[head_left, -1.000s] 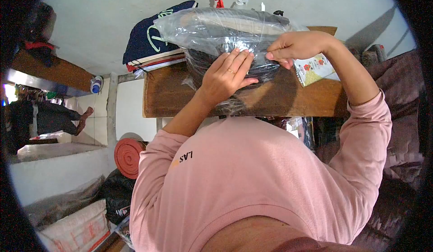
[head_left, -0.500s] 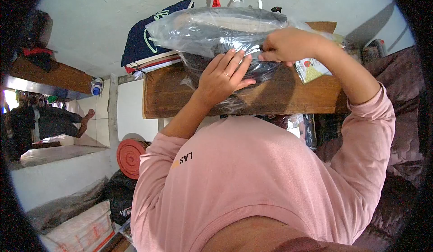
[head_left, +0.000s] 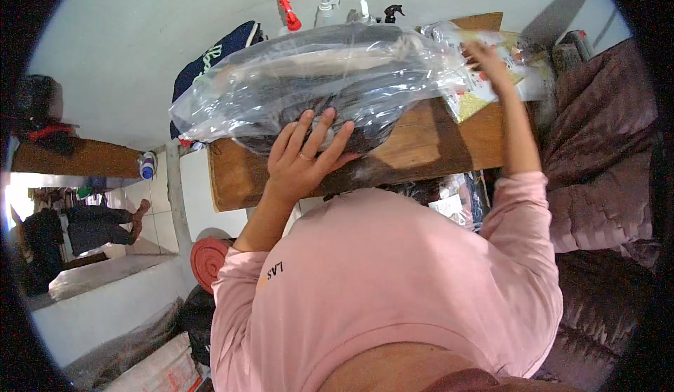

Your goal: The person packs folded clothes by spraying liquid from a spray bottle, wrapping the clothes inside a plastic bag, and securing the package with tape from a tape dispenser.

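A large clear plastic bag [head_left: 260, 90] wraps a dark, bulky bundle, with a pale strip showing along its upper part. It lies across a brown wooden table [head_left: 449, 143]. My left hand [head_left: 302, 153] rests on the bag's near side, fingers spread and a ring on one of them. Off the bag's right end is my right hand [head_left: 484, 61], blurred by motion, over flat packets with a yellow-green and white print [head_left: 467, 104]. Whether its fingers hold anything cannot be made out.
Spray bottles, one with a red head [head_left: 288, 9], stand along the wall behind the bag. Dark blue folded cloth [head_left: 203, 62] lies at its left. Brown quilted fabric [head_left: 597, 153] is at the right. A red round lid [head_left: 209, 262] sits low left. Another person's legs [head_left: 98, 227] show far left.
My right hand has left the bag and moved right, over the printed packets. The bag now stretches wider to the left and right. My left hand stays on it, appearing lower and further left.
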The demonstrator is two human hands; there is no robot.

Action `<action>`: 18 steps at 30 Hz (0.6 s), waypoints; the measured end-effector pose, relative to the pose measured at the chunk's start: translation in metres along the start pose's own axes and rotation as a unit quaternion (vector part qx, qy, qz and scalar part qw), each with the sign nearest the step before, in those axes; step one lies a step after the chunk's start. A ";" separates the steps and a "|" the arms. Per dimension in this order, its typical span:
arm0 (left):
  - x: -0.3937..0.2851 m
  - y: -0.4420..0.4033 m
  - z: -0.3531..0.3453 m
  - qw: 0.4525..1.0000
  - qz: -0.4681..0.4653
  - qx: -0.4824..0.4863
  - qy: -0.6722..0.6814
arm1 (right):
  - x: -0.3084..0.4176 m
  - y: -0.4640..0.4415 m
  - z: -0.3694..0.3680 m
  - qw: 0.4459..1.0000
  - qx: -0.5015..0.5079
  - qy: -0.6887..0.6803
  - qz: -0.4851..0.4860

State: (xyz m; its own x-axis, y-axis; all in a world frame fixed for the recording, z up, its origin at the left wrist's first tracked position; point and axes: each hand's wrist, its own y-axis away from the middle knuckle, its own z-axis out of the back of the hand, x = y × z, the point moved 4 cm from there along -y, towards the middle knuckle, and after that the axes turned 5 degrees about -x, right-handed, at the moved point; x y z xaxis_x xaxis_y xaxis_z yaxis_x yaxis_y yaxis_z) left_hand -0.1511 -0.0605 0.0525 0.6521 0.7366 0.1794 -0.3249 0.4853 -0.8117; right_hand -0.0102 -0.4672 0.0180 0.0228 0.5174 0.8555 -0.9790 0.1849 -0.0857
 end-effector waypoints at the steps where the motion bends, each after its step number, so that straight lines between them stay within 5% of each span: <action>1: -0.001 0.000 0.000 1.000 -0.001 0.005 -0.003 | -0.054 -0.010 -0.018 0.998 0.010 0.015 -0.059; 10: -0.001 0.000 -0.001 0.998 -0.011 0.048 -0.043 | -0.207 -0.076 -0.117 0.998 -0.008 0.065 0.004; 18: 0.001 0.002 -0.003 0.998 -0.017 0.035 -0.045 | -0.054 -0.059 -0.089 0.915 0.080 0.394 -0.040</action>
State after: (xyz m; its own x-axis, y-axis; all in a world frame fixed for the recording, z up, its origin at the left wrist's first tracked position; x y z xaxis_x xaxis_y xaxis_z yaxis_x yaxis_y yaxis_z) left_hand -0.1497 -0.0602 0.0496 0.5999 0.7576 0.2573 -0.3528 0.5391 -0.7648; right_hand 0.0644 -0.4315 -0.0692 0.1732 0.9607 0.2170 -0.9834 0.1568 0.0909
